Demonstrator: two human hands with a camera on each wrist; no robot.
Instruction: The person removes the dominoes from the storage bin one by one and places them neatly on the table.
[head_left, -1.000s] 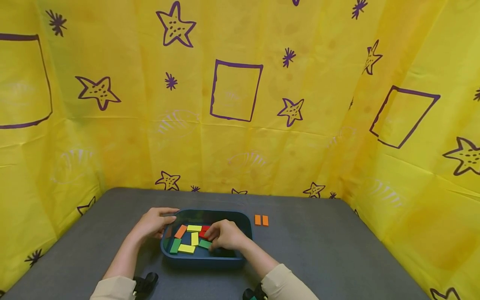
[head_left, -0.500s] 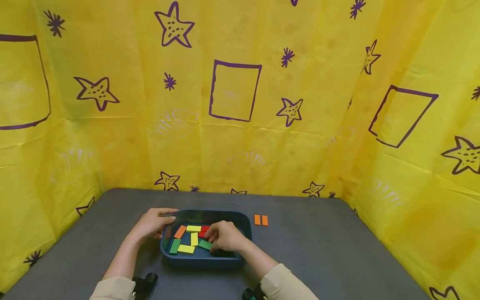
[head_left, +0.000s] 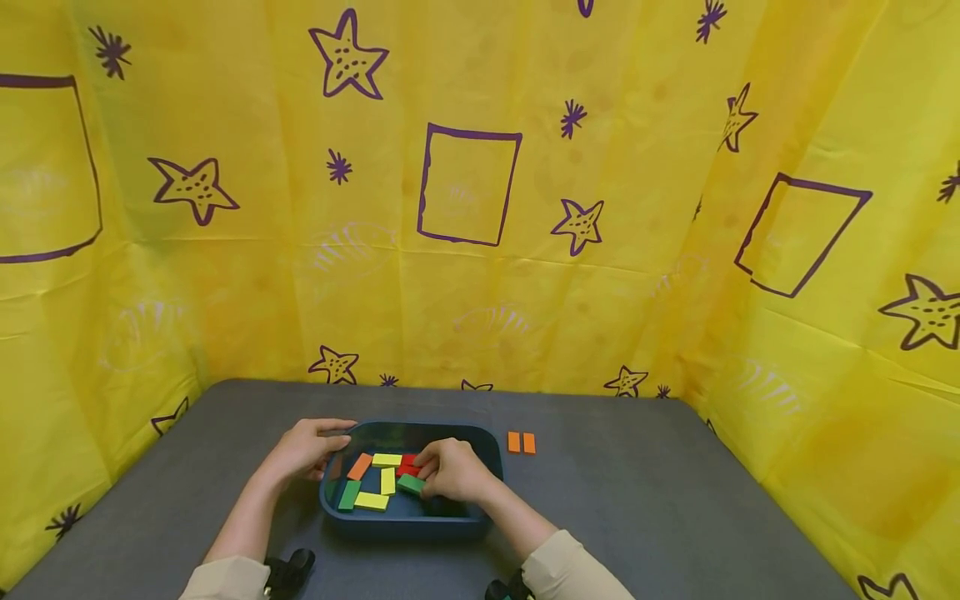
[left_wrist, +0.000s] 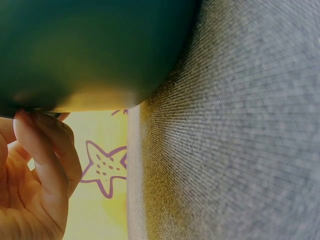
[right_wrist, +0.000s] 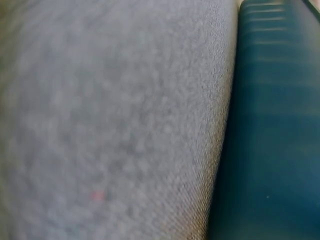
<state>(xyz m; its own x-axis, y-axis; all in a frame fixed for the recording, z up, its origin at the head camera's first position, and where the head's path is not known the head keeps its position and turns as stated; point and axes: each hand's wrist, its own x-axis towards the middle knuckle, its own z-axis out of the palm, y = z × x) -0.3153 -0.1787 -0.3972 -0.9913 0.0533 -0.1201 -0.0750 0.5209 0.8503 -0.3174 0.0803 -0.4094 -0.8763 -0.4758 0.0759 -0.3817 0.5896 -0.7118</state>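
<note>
Both hands at the tray (head_left: 450, 527), a dark blue one on the grey counter (head_left: 637, 508) right in front of me. Left hand (head_left: 303, 447) holds the tray's left rim, fingers curled round the edge; the left wrist view shows the fingertips (left_wrist: 37, 145) pressed on the outside wall of the tray (left_wrist: 90, 50). Right hand (head_left: 452, 470) is down inside the tray on its right half, fingers curled and pinching the green block (head_left: 410, 484) at its right end; the block's front end looks slightly raised, cannot tell for sure. Red block (head_left: 408, 462) just behind the right fingertips, partly hidden by them. To the left of my right hand, all flat on the tray floor: a yellow block (head_left: 387, 459) lying crosswise, a second yellow one (head_left: 387, 481) lengthwise below it, a third (head_left: 372, 501) nearest me, an orange block (head_left: 359, 466) tilted, a second green block (head_left: 348, 495) at the near left corner. Outside the tray, beyond my right hand and to its right, two orange blocks (head_left: 522, 442) side by side on the counter, touching. Right wrist view only shows blurred counter (right_wrist: 110, 120) and the tray's outer wall (right_wrist: 270, 130). Yellow cloth (head_left: 480, 208) with purple stars behind.
</note>
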